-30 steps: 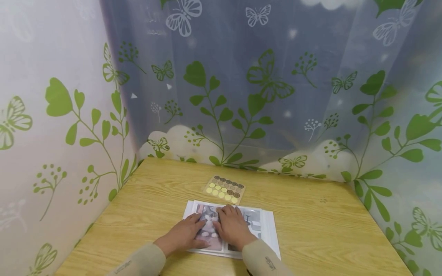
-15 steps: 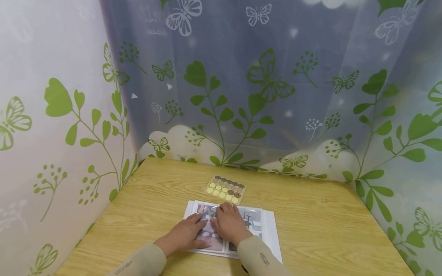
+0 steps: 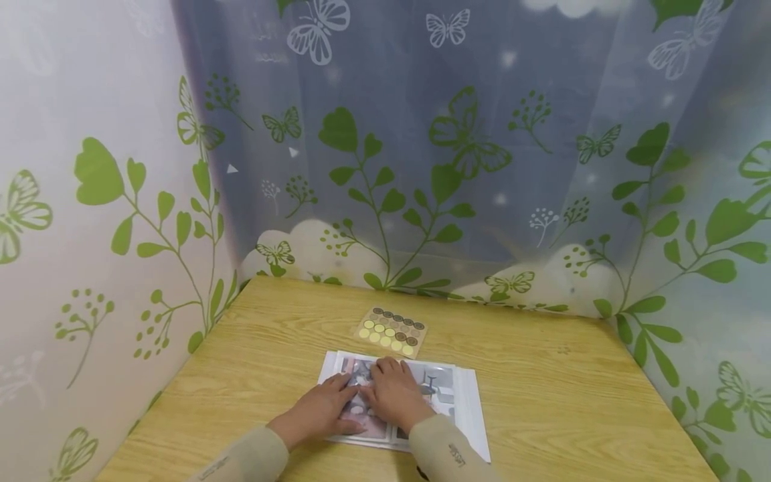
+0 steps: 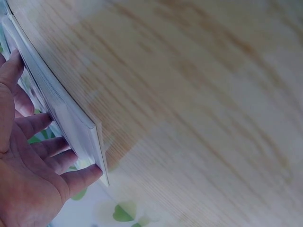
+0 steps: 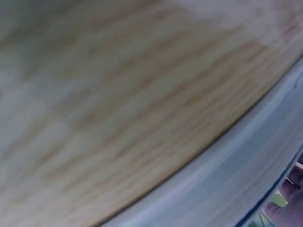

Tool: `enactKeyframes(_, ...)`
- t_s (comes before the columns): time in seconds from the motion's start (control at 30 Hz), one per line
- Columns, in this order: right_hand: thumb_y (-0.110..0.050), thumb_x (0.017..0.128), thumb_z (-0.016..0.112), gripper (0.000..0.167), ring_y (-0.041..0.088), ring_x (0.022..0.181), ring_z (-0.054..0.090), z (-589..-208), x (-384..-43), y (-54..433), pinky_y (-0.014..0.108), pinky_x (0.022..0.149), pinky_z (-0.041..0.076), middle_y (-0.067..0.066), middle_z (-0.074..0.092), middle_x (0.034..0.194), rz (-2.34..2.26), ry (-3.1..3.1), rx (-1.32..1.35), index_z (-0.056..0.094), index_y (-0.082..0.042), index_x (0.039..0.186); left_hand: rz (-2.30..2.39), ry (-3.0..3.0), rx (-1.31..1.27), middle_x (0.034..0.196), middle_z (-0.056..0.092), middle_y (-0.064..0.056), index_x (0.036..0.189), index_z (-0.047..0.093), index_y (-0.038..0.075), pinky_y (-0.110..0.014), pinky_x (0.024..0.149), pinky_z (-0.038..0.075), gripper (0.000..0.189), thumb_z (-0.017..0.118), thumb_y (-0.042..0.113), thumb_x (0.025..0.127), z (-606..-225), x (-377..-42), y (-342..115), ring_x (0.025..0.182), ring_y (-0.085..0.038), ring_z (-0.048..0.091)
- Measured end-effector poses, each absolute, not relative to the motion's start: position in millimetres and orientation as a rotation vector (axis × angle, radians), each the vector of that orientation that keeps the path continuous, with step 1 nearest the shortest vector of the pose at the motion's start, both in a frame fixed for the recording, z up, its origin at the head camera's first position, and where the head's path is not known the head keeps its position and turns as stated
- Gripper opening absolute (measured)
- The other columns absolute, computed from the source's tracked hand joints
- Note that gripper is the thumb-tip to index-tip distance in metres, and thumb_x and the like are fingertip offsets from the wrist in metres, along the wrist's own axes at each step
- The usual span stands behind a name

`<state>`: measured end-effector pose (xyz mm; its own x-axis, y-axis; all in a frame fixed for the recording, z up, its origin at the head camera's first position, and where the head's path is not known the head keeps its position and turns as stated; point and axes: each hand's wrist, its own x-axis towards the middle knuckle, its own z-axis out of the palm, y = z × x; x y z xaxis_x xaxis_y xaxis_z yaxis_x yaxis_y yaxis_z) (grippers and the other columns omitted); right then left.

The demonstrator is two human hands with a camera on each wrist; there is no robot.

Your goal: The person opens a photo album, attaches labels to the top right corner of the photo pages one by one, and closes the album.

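Note:
An open photo album (image 3: 472, 408) with white page edges lies at the front of the table, pictures under clear sleeves. My left hand (image 3: 323, 410) rests on the left page, fingers spread over the photo (image 3: 375, 426). Close beside it, my right hand (image 3: 394, 393) presses on the same page toward the middle fold, its thumb near the left fingertips. In the left wrist view the fingers of the left hand (image 4: 35, 163) reach over the edge of the album (image 4: 71, 111). The right wrist view shows the thick album edge (image 5: 213, 175) and part of the right hand (image 5: 289, 205).
Behind the album lies a flat sheet of round stickers (image 3: 387, 340) in yellow, dark brown and tan. The wooden table (image 3: 554, 388) is enclosed by curtains (image 3: 385, 154) printed with leaves and butterflies.
My right hand has slid a little to the left over the page, its thumb now closer to the left hand. The left hand stays in place.

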<state>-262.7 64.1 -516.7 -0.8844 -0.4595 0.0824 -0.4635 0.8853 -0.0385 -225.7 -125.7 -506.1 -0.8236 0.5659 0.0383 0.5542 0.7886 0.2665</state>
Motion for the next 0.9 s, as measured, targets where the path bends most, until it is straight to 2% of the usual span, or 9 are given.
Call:
enactKeyframes(0.37,-0.050,0.103,0.042,0.059,0.029,0.137,0.041,-516.3,-253.9,59.3,0.053,0.115,0.029,0.012,0.048,0.146,0.049,-2.971,0.759,0.051,-0.006,0.142,0.410,2.949,0.957,0.143,0.046,-0.029,0.136,0.056,-0.003,-0.057,0.103,0.042,0.077,0.071,0.054,0.085,-508.7,-227.2,-124.3,0.131,-0.043,0.045)
enactKeyframes(0.9,-0.049,0.102,0.045,0.059,0.027,0.139,0.040,-520.8,-240.8,60.8,0.054,0.114,0.030,0.010,0.045,0.150,-0.027,-2.927,0.774,0.049,-0.008,0.144,0.461,2.938,0.978,0.142,0.045,-0.031,0.136,0.055,-0.004,-0.059,0.103,0.041,0.078,0.072,0.051,0.085,-507.3,-226.3,-126.0,0.130,-0.047,0.045)
